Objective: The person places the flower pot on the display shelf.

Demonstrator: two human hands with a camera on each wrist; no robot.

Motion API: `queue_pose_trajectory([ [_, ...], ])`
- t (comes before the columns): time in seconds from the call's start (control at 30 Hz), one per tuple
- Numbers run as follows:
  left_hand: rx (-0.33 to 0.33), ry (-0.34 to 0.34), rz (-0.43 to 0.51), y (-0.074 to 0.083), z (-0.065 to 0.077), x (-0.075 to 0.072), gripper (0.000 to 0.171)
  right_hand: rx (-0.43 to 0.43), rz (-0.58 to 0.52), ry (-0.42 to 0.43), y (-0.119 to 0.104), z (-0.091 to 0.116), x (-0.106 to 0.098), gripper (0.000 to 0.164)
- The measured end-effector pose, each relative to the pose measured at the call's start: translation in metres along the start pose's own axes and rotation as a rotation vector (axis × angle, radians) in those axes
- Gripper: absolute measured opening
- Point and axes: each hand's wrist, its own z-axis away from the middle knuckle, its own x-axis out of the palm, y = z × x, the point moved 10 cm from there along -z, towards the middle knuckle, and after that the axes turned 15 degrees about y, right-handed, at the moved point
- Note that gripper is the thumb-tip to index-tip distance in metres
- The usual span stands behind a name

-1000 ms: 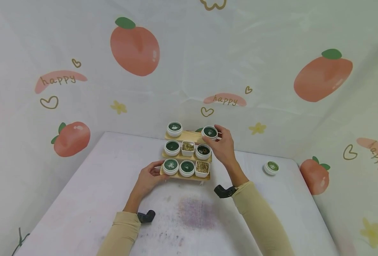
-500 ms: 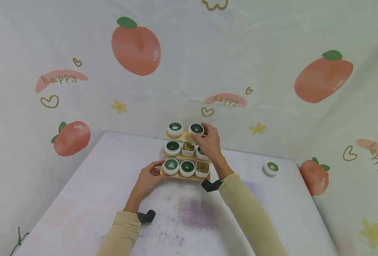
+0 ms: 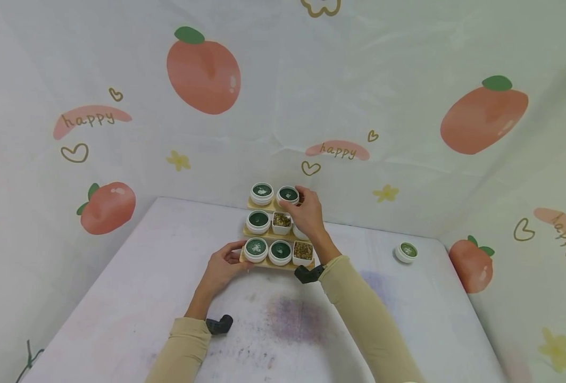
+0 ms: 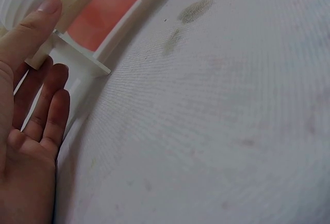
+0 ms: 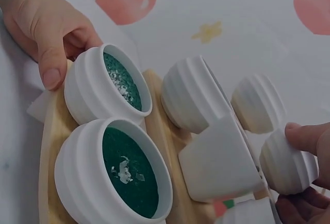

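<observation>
My right hand [image 3: 308, 214] grips a small white ribbed bowl [image 3: 288, 194] with a dark green filling, at the top tier of a three-tier wooden stand [image 5: 50, 183]. In the right wrist view, thumb and fingers close around this bowl [image 5: 289, 165]; whether it bears on the board cannot be told. My left hand [image 3: 223, 266] holds the stand's lower left end, thumb on the board's edge and fingers beneath. Beside that thumb sits a green-filled bowl [image 3: 256, 249]. Another green-filled bowl [image 3: 262, 193] occupies the top tier's left end.
Both lower tiers carry round bowls and square white cups [image 3: 303, 252] with a brown, grainy filling. A lone bowl with green filling [image 3: 406, 252] stands on the white table at the right. The patterned cloth backdrop [image 3: 273, 106] rises close behind the stand.
My right hand has brought its bowl leftward along the top tier, beside the left-end bowl, and slightly down at the last. The left hand has stayed on the stand.
</observation>
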Motion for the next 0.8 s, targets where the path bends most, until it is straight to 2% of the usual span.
queue_pose_trajectory([
  [0.43,0.008,0.003,0.008,0.0,-0.001,0.0,0.07,-0.014,0.048,-0.056,0.0,-0.001,0.004,0.071],
  [0.63,0.0,0.003,0.01,-0.002,0.0,0.001,0.071,0.014,-0.014,-0.117,0.005,0.002,0.003,0.075],
  [0.8,-0.005,0.003,0.017,-0.002,0.0,0.001,0.071,0.053,-0.054,-0.165,0.011,0.004,-0.005,0.075],
])
